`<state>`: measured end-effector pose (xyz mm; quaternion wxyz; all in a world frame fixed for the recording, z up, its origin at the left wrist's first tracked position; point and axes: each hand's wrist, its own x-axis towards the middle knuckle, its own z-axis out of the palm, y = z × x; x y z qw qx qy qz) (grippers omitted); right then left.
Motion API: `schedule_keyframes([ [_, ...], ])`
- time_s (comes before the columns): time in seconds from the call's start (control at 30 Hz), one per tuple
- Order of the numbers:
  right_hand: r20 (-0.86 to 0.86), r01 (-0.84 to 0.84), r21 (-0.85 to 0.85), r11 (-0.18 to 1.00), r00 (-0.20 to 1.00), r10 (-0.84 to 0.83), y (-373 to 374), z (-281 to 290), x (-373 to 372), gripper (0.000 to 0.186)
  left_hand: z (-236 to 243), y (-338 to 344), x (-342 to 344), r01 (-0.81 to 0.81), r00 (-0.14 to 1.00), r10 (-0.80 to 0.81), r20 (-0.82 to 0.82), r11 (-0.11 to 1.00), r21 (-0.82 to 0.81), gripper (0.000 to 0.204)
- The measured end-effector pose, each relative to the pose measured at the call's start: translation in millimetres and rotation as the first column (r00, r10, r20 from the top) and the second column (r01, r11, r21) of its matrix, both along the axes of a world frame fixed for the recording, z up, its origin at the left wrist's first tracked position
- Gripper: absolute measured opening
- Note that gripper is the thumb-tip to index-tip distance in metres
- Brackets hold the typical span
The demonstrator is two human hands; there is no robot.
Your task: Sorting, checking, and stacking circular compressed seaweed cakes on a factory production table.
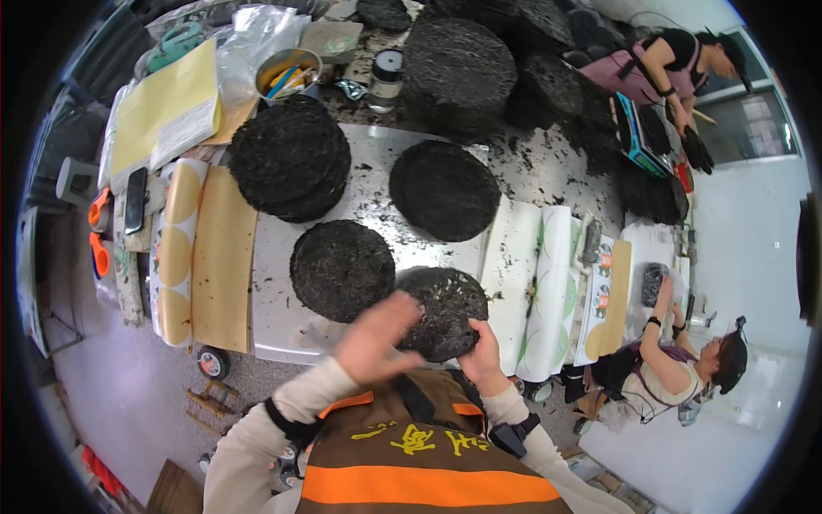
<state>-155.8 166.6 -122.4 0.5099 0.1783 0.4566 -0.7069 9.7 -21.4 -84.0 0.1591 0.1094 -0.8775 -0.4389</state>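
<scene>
My left hand (pixel 377 334) is slightly blurred, fingers extended and apart, at the left part of a dark, rough round disc (pixel 437 304). My right hand (pixel 479 351) grips that disc by its right edge near the front of a metal work surface (pixel 274 325). Just left of it lies another dark disc (pixel 341 265). Behind these are a taller stack of dark discs (pixel 287 150) at back left and a lower round stack (pixel 443 190) at back right, with dark flakes scattered around.
Tan label sheets (pixel 221 257) and white sheets (pixel 548 291) flank the surface. A phone (pixel 135 200), orange-handled tools (pixel 101 255), a cup of pens (pixel 287 75) and a jar (pixel 384 90) stand farther out. Two co-workers (pixel 634 73) (pixel 668 377) work along the right side.
</scene>
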Motion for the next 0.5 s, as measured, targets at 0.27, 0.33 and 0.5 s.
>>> schedule_keyframes([
  [0.27,-0.390,-0.341,0.123,0.932,0.847,0.361,-45,28,2,0.065,-16,-41,14,-0.586,0.808,0.574,0.130,0.765,0.266,0.044],
  [0.33,-0.338,-0.362,0.202,0.910,0.846,0.412,-52,-15,1,0.067,-76,-77,54,-0.699,0.715,0.678,0.171,0.693,0.177,0.050],
  [0.5,-0.298,-0.474,0.415,0.777,0.736,0.608,-102,-86,37,0.065,-159,-115,89,-0.774,0.573,0.723,0.386,0.322,0.546,0.066],
])
